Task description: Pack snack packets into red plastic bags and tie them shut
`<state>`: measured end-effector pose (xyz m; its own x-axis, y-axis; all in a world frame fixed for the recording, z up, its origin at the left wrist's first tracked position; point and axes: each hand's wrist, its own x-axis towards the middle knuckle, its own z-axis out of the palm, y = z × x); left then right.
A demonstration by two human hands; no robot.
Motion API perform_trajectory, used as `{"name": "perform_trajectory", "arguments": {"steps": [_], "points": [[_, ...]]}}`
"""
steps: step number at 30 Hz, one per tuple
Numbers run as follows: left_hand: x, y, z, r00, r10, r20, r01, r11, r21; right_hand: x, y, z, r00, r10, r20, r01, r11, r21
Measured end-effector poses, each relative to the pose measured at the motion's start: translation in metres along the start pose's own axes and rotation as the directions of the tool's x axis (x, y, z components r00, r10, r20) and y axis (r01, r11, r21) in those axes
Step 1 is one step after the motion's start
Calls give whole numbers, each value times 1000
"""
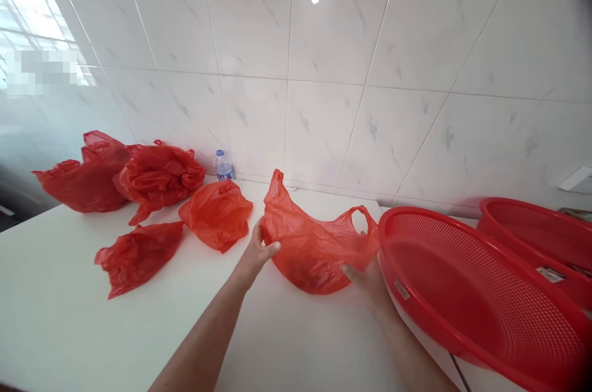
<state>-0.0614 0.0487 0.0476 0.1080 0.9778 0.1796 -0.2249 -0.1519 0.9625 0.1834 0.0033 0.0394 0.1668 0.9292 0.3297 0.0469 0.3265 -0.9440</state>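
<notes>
A red plastic carrier bag rests on the white table in front of me, its two handle loops sticking up. Something darker shows faintly inside its lower part, too unclear to name. My left hand grips the bag's left side, thumb in front and fingers mostly hidden behind it. On the right side my right hand holds the bag too, its thumb on the front and its other fingers largely covered by the plastic. To the left of the bag lies a crumpled red bag, apart from my left hand.
More red bags lie leftward: a flattened one, a bunched one and a bulky one. A small water bottle stands by the tiled wall. Red mesh baskets crowd the right of the white table.
</notes>
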Motion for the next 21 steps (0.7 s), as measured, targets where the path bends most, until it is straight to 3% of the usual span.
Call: {"name": "perform_trajectory", "arguments": {"steps": [2,4,6,8,11,15,17,21], "points": [[5,-1,18,995,6,96,10,986,-167,18,-7,10,988,51,148,-75,985,156],[10,-1,30,975,-71,210,128,954,-272,29,-13,17,928,135,348,-227,944,239],[17,-3,36,937,-167,306,271,900,-341,35,-15,19,867,203,455,-360,886,292],[24,-10,37,925,-248,290,357,831,-427,40,-12,18,881,232,412,-403,823,400],[34,-27,35,918,-368,146,383,730,-567,50,2,15,928,264,263,-368,759,537],[35,-56,31,868,-490,83,428,650,-628,55,31,22,903,392,177,-417,695,585],[32,-64,29,860,-499,108,444,629,-638,53,43,28,881,435,187,-451,653,609],[30,-65,24,878,-450,164,440,623,-647,47,47,41,831,434,347,-551,562,617]]}}
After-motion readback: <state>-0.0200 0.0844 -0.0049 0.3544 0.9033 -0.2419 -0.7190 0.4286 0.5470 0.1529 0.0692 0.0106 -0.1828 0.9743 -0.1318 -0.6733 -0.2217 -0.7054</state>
